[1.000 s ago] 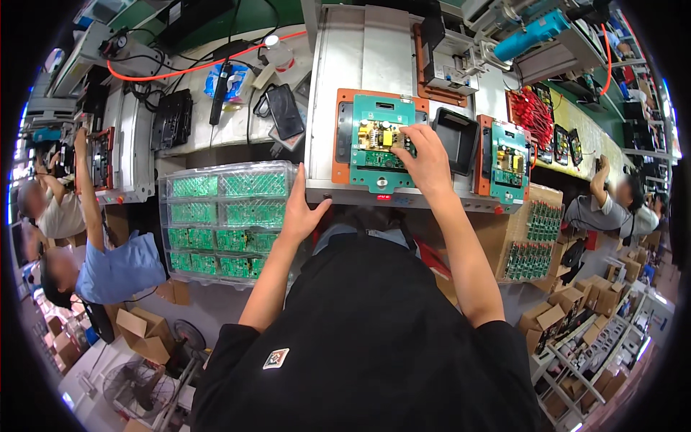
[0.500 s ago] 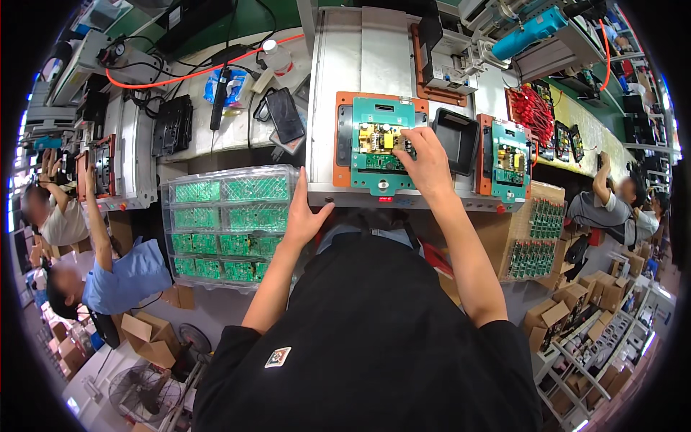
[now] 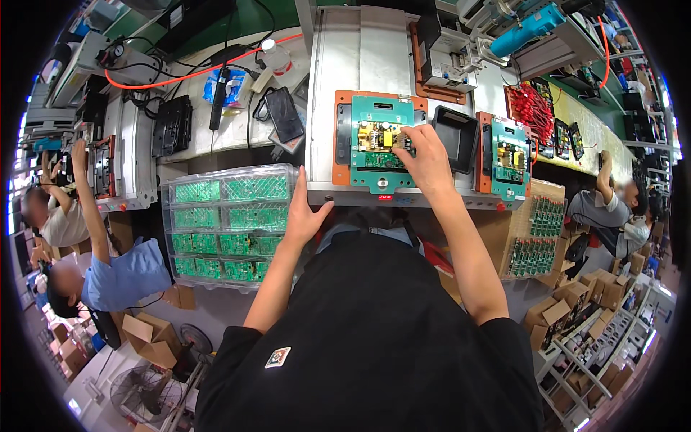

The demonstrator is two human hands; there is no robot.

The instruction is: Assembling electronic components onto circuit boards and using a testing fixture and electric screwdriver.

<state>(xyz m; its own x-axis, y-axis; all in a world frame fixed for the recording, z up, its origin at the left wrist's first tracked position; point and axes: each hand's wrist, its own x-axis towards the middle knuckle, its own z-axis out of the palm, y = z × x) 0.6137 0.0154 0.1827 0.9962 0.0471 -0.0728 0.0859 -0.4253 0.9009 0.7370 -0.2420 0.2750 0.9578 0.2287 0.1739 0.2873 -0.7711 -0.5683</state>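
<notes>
A circuit board [image 3: 374,137] with yellow and dark components lies in a teal fixture plate [image 3: 381,177] on an orange base. The thumb and fingers of my right hand [image 3: 427,164] are closed on the right end of that board; the fingertips partly cover what they pinch. Fingers out and thumb apart, my left hand [image 3: 306,214] holds nothing. It rests by the front left corner of the metal machine bed [image 3: 322,155], beside a clear plastic tray [image 3: 170,216] of green circuit boards. A second fixture [image 3: 508,189] with a similar board stands to the right.
Between the fixtures lies a black open box [image 3: 457,140]. A phone-like black device [image 3: 286,115] and a clear bottle [image 3: 276,57] sit at the back left. Red wires [image 3: 530,115] are bundled at the right, above another board tray [image 3: 536,230]. Co-workers sit on both sides.
Both my hands stay almost where they were, the right still on the board. At the left a co-worker's raised arm has shifted a little; co-workers at the right have also moved slightly.
</notes>
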